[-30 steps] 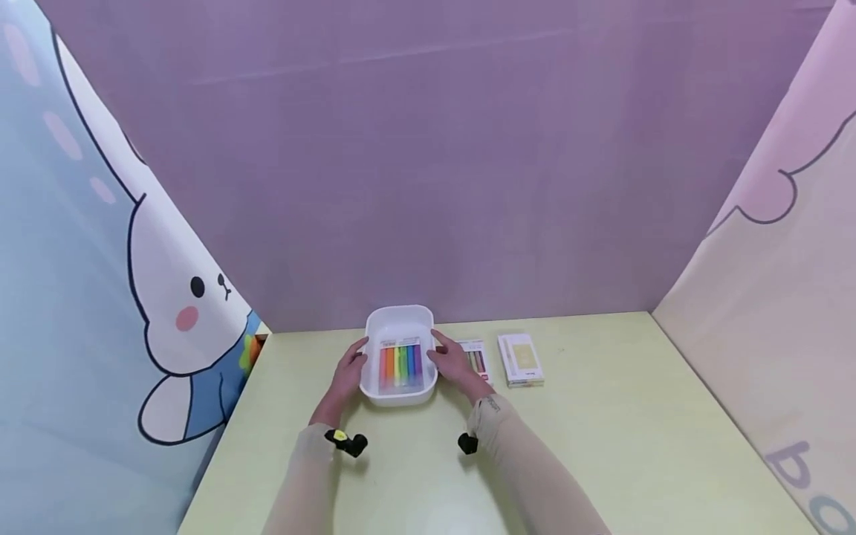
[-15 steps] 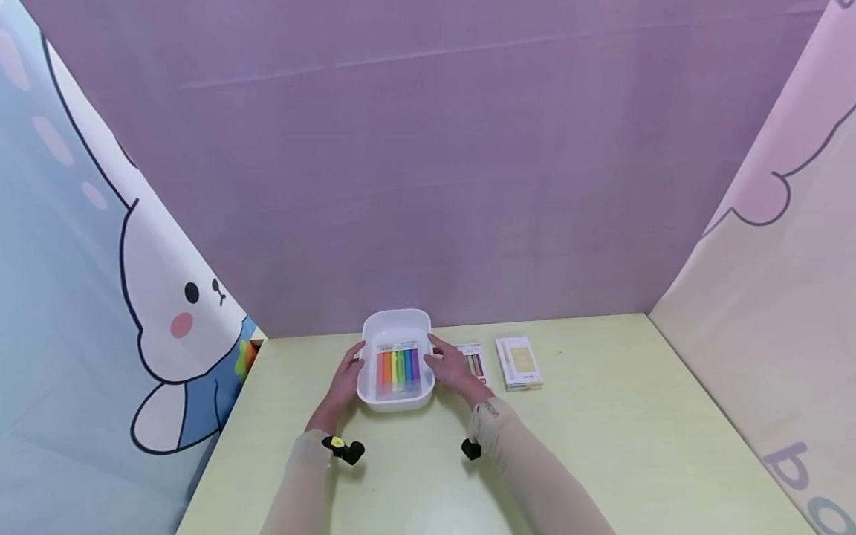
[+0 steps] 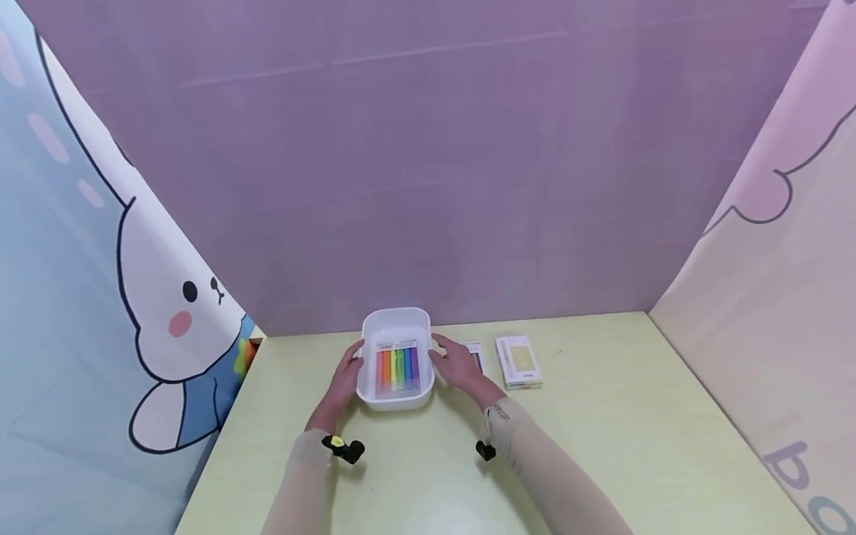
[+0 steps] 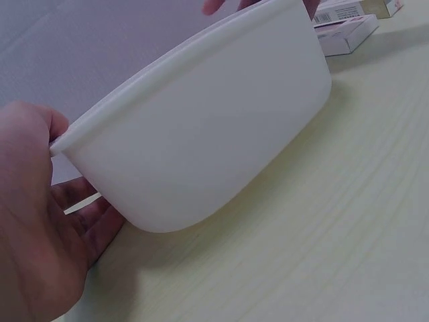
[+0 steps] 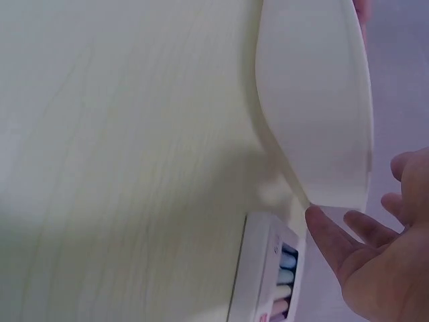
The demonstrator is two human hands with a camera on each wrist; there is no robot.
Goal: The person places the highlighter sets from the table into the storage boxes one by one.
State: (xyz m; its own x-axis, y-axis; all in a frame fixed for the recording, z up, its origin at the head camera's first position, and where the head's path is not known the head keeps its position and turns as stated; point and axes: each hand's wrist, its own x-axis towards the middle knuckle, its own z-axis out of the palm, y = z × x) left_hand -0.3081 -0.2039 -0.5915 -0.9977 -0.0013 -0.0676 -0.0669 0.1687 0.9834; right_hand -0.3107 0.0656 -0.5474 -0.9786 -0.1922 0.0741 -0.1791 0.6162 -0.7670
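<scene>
A white plastic bin [image 3: 396, 406] sits on the table near the back, and inside it lies a clear pack of rainbow-coloured pens [image 3: 397, 365]. My left hand [image 3: 343, 379] holds the bin's left side; in the left wrist view the thumb lies over the rim, with fingers against the wall below. At the right side, my right hand [image 3: 460, 365] has its fingers spread. The right wrist view shows a fingertip [image 5: 316, 215] right at the bin's lower edge, the thumb apart from the rim. Partly hidden behind this hand is a white windowed box of coloured sticks [image 5: 258, 275].
Right of the hands, a small stack of white boxes [image 3: 519, 362] lies on the pale wood-look table [image 3: 635, 431]. A purple cloth [image 3: 428, 186] rises behind the table's back edge, with printed cloths at left and right.
My right hand has loosened from the bin and its wrist has swung right, covering more of the windowed box. The left hand keeps its hold, and the bin stays about where it was.
</scene>
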